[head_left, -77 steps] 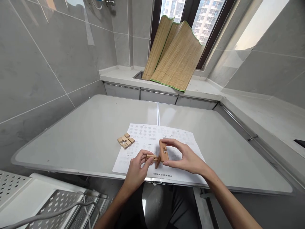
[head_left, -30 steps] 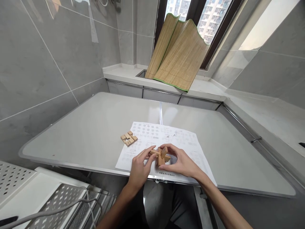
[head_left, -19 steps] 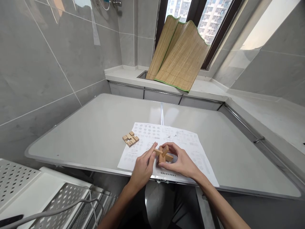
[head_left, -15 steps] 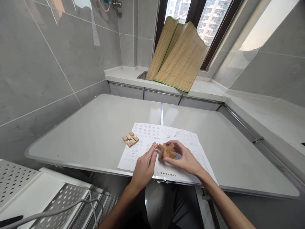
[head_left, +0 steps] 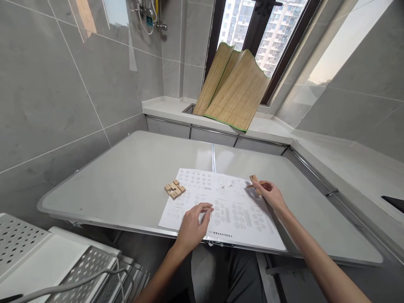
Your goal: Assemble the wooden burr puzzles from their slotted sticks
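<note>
Above the right edge of the printed sheet [head_left: 217, 240], my right hand [head_left: 272, 195] grips a wooden burr puzzle [head_left: 254, 180] made of crossing notched pieces. My fingers cover part of it. My left hand [head_left: 194, 223] rests over the near middle of the sheet with nothing in it. Its fingers are loosely curved, and a gap shows between thumb and forefinger. A second wooden puzzle [head_left: 175, 184], a flat group of small blocks, lies at the sheet's left edge, apart from both hands.
The sheet lies on a pale folding table [head_left: 126, 176] with a centre seam. Behind it, a rolled-out bamboo mat [head_left: 238, 90] leans at the window on a white ledge [head_left: 167, 107]. At lower left are white perforated panels [head_left: 22, 235] and a grey cable [head_left: 78, 280].
My right hand has carried the burr puzzle away from my left hand, to the right and farther out over the sheet. My left hand no longer touches it. The view has tilted slightly upward.
</note>
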`<state>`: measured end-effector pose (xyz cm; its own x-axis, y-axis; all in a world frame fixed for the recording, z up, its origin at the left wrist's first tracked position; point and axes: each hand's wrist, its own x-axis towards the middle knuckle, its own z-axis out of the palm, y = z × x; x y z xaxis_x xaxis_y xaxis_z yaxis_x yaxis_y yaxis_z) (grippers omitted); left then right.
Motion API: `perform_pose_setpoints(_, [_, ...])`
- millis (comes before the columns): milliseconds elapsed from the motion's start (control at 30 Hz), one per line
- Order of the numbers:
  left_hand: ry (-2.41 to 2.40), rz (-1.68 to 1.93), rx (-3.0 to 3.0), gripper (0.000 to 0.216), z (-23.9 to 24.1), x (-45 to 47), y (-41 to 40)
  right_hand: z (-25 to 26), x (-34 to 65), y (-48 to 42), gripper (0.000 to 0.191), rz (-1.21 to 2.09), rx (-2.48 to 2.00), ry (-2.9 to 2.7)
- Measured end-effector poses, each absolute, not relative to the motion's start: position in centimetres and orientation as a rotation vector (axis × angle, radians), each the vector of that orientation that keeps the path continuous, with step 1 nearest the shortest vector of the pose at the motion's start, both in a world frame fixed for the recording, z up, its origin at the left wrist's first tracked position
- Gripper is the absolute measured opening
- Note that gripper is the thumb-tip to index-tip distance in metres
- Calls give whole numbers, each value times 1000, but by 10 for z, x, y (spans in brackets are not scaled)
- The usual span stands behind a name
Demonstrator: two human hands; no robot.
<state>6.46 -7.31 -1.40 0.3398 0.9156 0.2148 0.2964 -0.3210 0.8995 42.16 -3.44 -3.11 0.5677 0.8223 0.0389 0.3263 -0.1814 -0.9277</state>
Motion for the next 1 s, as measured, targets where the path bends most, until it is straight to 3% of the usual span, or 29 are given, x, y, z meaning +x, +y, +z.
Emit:
perform_pose_setpoints(467, [1049,999,1828,21,-15,62,-72,-56,446,-31,72,508,-1796,-831])
perform_pose_setpoints(733, [1083,965,1850,23,-10,65,-68,-91,450,-69,65,419,-1671,-796])
perform_pose_setpoints(1000, [1109,957,1864,24,-7,70,-65,-92,449,-77,48,368,-1659,-866])
